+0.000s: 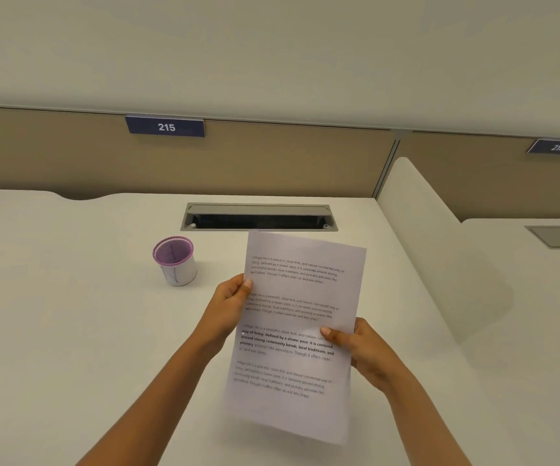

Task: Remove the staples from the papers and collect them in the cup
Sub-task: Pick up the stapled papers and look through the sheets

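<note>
While the white desk [70,331] fills most of the view, we note the printed papers [300,317] held above it, right of centre, tilted. Left hand [230,306] pinches the sheet's left edge; right hand [356,344] clamps the right edge, thumb on the text. Purple-rimmed mesh cup [175,260] stands left of the papers, apart. Staples: we cannot tell.

The papers [300,331] are held above the tabletop [70,314] between the left hand [230,304] at their left edge and the right hand [361,348] at their right edge, with the cup [176,262] standing to their left and the cable tray [260,217] behind them.
</note>
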Demonstrator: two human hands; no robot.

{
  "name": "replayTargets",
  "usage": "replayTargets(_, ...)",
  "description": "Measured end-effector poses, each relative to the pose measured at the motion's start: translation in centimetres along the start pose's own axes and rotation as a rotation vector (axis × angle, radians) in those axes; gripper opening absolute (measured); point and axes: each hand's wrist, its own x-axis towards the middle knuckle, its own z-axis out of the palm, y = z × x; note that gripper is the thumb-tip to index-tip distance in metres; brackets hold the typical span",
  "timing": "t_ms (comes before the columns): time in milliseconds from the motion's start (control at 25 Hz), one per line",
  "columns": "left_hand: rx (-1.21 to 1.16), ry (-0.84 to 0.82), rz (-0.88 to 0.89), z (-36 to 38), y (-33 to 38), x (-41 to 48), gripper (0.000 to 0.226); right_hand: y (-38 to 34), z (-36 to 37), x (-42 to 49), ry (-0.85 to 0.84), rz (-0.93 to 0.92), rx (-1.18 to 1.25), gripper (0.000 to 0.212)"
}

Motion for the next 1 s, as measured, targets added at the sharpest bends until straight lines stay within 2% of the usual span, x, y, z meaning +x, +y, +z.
replayTargets(240,-0.029,0.058,-0.114,-1.3,-2.1,-0.6,0.029,2.3,1.6,0.9,-0.076,0.108,0.006,0.042)
replayTargets(440,0.059,0.174,-0.184,-1.6,-3.6,-0.3,0.031,3.4,2.7,1.5,-0.097,0.166,0.013,0.035)
replayTargets(720,0.160,0.254,-0.242,-3.2,-5.0,0.4,0.030,4.7,4.3,3.5,-0.198,0.277,0.022,0.040)
replayTargets(880,0.184,0.292,-0.248,-5.2,-4.7,1.5,0.028,2.8,2.6,6.5,-0.231,0.319,-0.153,0.045)
replayTargets(1000,0.202,0.317,-0.264,-6.5,-4.8,2.2,0.028,-0.6,0.6,11.2,-0.095,0.281,-0.348,0.051)
